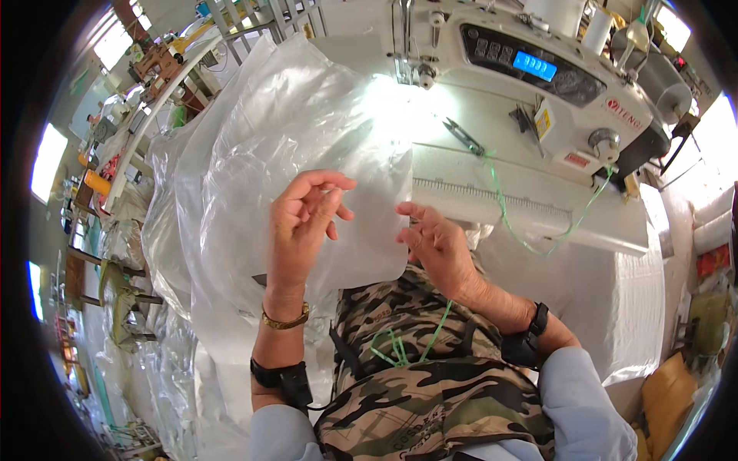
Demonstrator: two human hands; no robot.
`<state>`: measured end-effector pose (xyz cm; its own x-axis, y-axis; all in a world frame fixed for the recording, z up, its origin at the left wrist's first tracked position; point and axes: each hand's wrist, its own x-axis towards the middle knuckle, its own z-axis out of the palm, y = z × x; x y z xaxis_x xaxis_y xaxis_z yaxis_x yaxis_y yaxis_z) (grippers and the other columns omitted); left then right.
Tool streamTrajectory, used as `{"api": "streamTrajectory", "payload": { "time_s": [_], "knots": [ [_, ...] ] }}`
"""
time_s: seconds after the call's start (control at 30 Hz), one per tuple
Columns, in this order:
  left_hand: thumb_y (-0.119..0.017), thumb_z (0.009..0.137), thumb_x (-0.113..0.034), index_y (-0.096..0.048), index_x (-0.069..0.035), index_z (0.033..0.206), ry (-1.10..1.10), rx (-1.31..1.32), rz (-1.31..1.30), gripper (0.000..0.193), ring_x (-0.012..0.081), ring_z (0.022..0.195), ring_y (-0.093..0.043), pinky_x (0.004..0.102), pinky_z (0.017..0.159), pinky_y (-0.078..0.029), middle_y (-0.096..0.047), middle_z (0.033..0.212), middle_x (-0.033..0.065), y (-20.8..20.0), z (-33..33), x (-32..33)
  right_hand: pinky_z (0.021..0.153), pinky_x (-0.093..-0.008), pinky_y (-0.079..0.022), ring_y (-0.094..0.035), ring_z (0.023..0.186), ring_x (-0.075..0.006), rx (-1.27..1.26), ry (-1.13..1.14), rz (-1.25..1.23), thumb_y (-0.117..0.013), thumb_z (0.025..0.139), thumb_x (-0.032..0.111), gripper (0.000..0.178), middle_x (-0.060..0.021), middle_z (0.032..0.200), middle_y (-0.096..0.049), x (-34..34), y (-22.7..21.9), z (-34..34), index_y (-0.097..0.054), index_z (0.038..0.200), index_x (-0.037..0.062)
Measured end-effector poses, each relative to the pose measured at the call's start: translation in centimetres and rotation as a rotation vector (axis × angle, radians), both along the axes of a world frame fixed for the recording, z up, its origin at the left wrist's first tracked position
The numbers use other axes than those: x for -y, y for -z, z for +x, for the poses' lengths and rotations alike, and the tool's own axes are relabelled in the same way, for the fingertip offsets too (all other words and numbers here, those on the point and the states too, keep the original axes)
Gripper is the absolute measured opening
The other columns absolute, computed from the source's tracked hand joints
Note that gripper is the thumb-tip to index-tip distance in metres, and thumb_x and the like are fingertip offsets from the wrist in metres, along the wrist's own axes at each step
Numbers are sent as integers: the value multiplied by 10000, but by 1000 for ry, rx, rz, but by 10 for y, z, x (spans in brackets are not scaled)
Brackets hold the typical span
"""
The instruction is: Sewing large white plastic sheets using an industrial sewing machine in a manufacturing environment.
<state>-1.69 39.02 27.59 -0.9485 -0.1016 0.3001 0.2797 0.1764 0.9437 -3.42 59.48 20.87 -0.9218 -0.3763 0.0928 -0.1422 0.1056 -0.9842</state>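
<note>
A large translucent plastic sheet (231,184) spreads over the left of the sewing table and hangs down beside it. My left hand (304,215) is over the sheet, fingers loosely bent and apart, with nothing visible in them. At the sheet's right edge is my right hand (438,246). Its thumb and forefinger are spread, their tips overlapping that edge; whether they touch it I cannot tell. Beyond the hands stands a white sewing machine (492,54), its lamp glaring on the sheet near the needle. Thread snips (463,136) tied to a green cord (503,207) lie on the table.
A ruler scale (492,196) runs along the table's near edge. White thread cones (596,34) stand behind the machine. At the left are a wooden chair (119,307) and a cluttered bench (165,92). White sheeting (623,315) hangs at the right, near a tan cushion (669,399).
</note>
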Motion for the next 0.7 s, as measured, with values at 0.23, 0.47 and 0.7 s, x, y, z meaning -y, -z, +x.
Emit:
{"api": "streamTrajectory", "payload": {
  "time_s": [0.23, 0.47, 0.7],
  "knots": [
    [-565, 957, -99, -650, -4, 1112, -25, 18, -376, 201, 49, 587, -553, 179, 510, -403, -664, 955, 50, 34, 3, -8, 495, -219, -455, -657, 628, -156, 467, -12, -213, -600, 928, 193, 589, -213, 1167, -629, 33, 39, 13, -364, 1384, -96],
    [-603, 932, -96, -645, -14, 1081, -96, 76, -430, 175, 94, 500, -455, 255, 486, -392, -644, 784, 60, 32, 4, -11, 532, -189, -409, -520, 560, -62, 624, -110, -367, -643, 910, 196, 298, -22, 740, -594, 69, 66, 0, -574, 1109, -15],
    [-609, 924, -79, -643, -14, 1077, -166, 29, -654, 170, 113, 536, -411, 273, 533, -376, -648, 811, 95, 9, 14, -2, 575, -202, -438, -612, 655, -84, 369, -91, -459, -615, 941, 247, 331, -91, 1061, -646, 50, 38, 28, -571, 1100, -40]
  ]
}}
